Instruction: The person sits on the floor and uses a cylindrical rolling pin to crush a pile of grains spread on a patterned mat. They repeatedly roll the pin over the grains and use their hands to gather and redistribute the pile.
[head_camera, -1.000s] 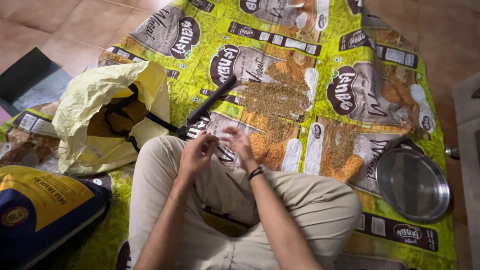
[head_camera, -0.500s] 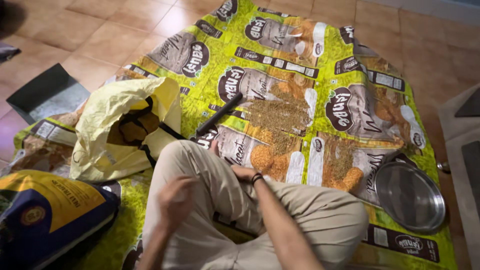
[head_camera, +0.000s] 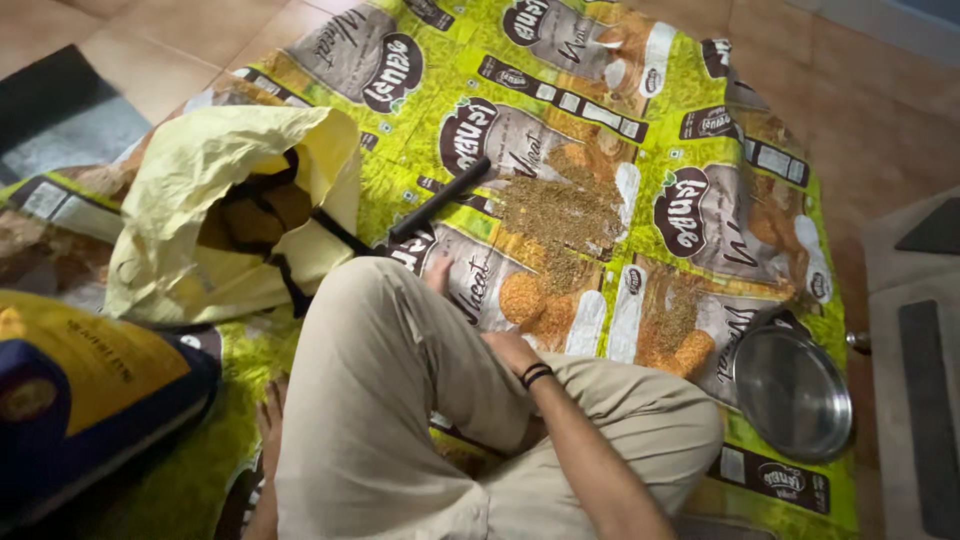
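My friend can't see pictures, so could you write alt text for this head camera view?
A person in beige trousers sits cross-legged on a green and yellow printed woven mat, right hand resting by the knee near a scattered heap of brownish grain. A black rod and crumpled yellow plastic bag lie to the left, a round steel plate to the right.

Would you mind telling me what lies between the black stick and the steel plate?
In the head view, a spread of brownish grain lies on the green printed sheet between the black stick and the steel plate.
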